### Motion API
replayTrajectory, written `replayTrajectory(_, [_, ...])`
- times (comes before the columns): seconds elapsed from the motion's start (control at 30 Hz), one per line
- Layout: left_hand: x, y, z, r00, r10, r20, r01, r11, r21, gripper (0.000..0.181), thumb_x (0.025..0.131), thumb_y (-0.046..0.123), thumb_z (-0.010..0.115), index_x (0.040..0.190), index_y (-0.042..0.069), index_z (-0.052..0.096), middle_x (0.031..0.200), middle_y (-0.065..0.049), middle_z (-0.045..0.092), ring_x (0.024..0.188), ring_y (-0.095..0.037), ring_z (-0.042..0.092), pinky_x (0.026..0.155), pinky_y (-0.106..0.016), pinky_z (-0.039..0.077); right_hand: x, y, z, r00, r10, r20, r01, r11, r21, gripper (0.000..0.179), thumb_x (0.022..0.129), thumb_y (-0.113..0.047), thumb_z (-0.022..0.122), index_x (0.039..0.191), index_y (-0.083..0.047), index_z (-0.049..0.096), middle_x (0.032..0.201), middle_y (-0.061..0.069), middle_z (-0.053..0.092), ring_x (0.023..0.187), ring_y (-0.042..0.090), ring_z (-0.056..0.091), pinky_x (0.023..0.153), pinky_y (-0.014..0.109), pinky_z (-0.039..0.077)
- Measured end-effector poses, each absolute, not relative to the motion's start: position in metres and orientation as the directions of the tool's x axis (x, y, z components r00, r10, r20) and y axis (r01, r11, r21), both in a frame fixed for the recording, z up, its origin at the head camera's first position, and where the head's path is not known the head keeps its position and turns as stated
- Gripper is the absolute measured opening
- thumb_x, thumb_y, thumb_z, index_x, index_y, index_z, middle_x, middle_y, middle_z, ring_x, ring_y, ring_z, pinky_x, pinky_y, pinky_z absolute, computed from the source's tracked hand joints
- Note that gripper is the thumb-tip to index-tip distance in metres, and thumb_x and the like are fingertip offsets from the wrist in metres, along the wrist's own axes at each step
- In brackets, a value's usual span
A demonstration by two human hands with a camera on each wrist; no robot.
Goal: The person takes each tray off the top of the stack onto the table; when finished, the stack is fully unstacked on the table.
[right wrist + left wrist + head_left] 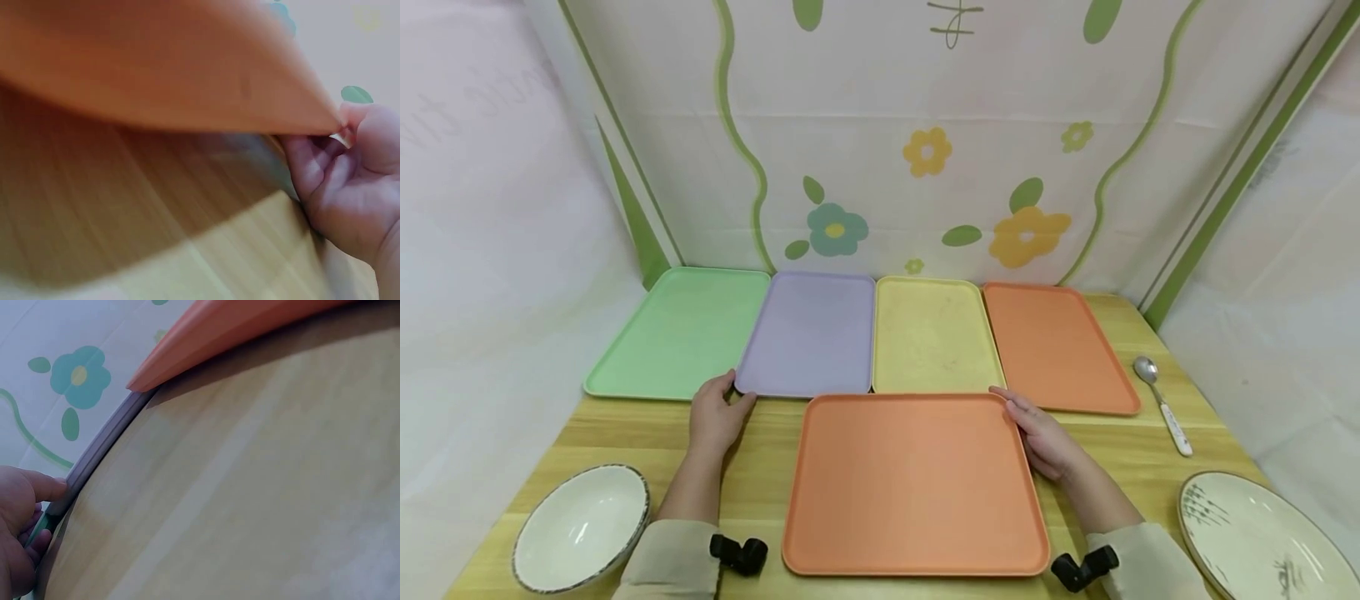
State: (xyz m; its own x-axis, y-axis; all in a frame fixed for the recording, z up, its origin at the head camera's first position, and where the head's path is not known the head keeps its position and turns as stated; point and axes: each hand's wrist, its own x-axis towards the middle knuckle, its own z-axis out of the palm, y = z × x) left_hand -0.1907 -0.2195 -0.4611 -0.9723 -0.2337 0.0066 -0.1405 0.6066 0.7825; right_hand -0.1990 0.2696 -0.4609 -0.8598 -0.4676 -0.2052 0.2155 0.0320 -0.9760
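Observation:
My left hand [717, 417] touches the near left corner of the purple tray [808, 333], thumb along its front edge and a fingertip by the green tray [677, 333]. The left wrist view shows the thumb [53, 487] against the purple rim, with other fingers lower beside the green one. With my right hand [1043, 433] I grip the far right corner of a large orange tray [917, 483]. In the right wrist view this tray [156, 75] is tilted above the wooden table, casting a shadow beneath, its corner between thumb and fingers.
A yellow tray [934, 333] and a second orange tray [1060, 346] continue the back row. At the front left stands a white bowl [580, 529]. On the right lie a spoon [1163, 408] and an oval plate [1262, 542]. A patterned cloth [865, 167] hangs behind.

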Motion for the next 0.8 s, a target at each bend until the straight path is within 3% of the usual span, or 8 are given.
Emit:
replayTrajectory(0.23, [-0.191, -0.219, -0.460, -0.973, -0.230, -0.001, -0.144, 0.604, 0.784, 0.061, 0.096, 0.015, 0.059, 0.145, -0.013, 0.035, 0.149, -0.035, 0.033, 0.141, -0.048, 0.028, 0.118, -0.056, 0.027, -0.197, 0.277, -0.456, -0.875, -0.410, -0.258, 0.181, 0.217, -0.959, 0.063, 0.108, -0.034, 0.035, 0.156, 0.002, 0.014, 0.121, 0.006, 0.064, 0.096, 0.010, 0.069, 0.079, 0.033, 0.060])
replayTrajectory(0.33, [-0.191, -0.219, -0.460, -0.974, -0.228, 0.005, -0.138, 0.607, 0.783, 0.062, 0.096, 0.016, 0.059, 0.145, -0.013, 0.035, 0.149, -0.035, 0.034, 0.141, -0.048, 0.028, 0.118, -0.056, 0.027, -0.196, 0.277, -0.451, -0.897, -0.359, -0.260, 0.152, 0.302, -0.941, 0.060, 0.107, -0.031, 0.039, 0.153, 0.003, 0.023, 0.103, 0.007, 0.069, 0.080, 0.009, 0.069, 0.068, 0.030, 0.060])
replayTrajectory(0.43, [-0.191, -0.220, -0.460, -0.973, -0.228, 0.014, -0.132, 0.611, 0.781, 0.061, 0.096, 0.015, 0.059, 0.144, -0.014, 0.035, 0.148, -0.035, 0.034, 0.141, -0.048, 0.029, 0.118, -0.056, 0.027, -0.197, 0.275, -0.447, -0.914, -0.321, -0.249, 0.115, 0.384, -0.916, 0.057, 0.106, -0.028, 0.043, 0.151, 0.005, 0.031, 0.081, 0.002, 0.063, 0.063, 0.007, 0.059, 0.058, 0.026, 0.054])
replayTrajectory(0.5, [-0.191, -0.220, -0.460, -0.973, -0.231, 0.015, -0.132, 0.609, 0.782, 0.061, 0.096, 0.015, 0.059, 0.144, -0.014, 0.035, 0.148, -0.035, 0.035, 0.141, -0.048, 0.029, 0.118, -0.056, 0.027, -0.197, 0.274, -0.446, -0.921, -0.305, -0.245, 0.104, 0.413, -0.905, 0.056, 0.106, -0.027, 0.045, 0.149, 0.006, 0.034, 0.075, 0.001, 0.059, 0.060, 0.007, 0.055, 0.057, 0.025, 0.052])
replayTrajectory(0.67, [-0.189, -0.219, -0.460, -0.973, -0.232, 0.011, -0.136, 0.607, 0.783, 0.062, 0.096, 0.015, 0.059, 0.145, -0.014, 0.035, 0.148, -0.035, 0.034, 0.140, -0.049, 0.029, 0.116, -0.057, 0.029, -0.198, 0.272, -0.448, -0.921, -0.315, -0.230, 0.087, 0.409, -0.908, 0.054, 0.105, -0.023, 0.045, 0.145, 0.012, 0.036, 0.090, 0.010, 0.069, 0.073, 0.009, 0.064, 0.065, 0.026, 0.057])
replayTrajectory(0.8, [-0.189, -0.219, -0.460, -0.972, -0.235, 0.018, -0.133, 0.609, 0.782, 0.061, 0.096, 0.015, 0.059, 0.144, -0.014, 0.035, 0.148, -0.035, 0.034, 0.140, -0.049, 0.029, 0.116, -0.057, 0.029, -0.198, 0.271, -0.449, -0.920, -0.322, -0.225, 0.082, 0.403, -0.911, 0.050, 0.105, -0.020, 0.045, 0.140, 0.015, 0.041, 0.095, 0.009, 0.067, 0.075, 0.008, 0.062, 0.066, 0.025, 0.057])
